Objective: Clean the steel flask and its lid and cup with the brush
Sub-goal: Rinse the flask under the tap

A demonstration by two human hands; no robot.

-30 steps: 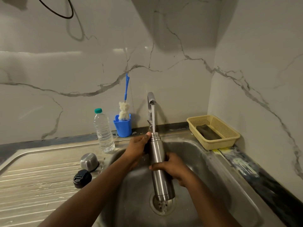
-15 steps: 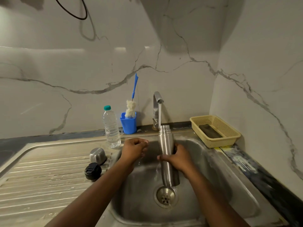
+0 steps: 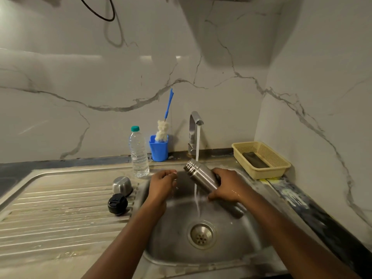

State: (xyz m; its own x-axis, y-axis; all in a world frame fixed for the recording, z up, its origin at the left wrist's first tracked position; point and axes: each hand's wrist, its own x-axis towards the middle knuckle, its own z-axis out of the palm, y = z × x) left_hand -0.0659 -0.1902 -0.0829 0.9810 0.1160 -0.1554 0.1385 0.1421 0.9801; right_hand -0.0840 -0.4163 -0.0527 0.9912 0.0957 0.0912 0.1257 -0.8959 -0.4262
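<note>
The steel flask [image 3: 201, 176] is held tilted over the sink [image 3: 173, 244], its open threaded mouth up and to the left, right at the stream from the tap [image 3: 194, 120]. The water seems to strike the neck and run down toward the drain rather than go in. The right hand [image 3: 226, 186] is wrapped round the flask's middle. The left hand [image 3: 162, 183] hangs just beside the mouth, fingers loosely curled, holding nothing. This looks like a rinse before scrubbing. To do it well, bring the mouth squarely under the stream, take in some water, then fetch the brush [image 3: 162, 132] from the blue holder [image 3: 158, 150] by the wall. The steel cup [image 3: 122, 185] and black lid [image 3: 117, 204] sit on the ribbed desk [image 3: 60, 208] to the left.
</note>
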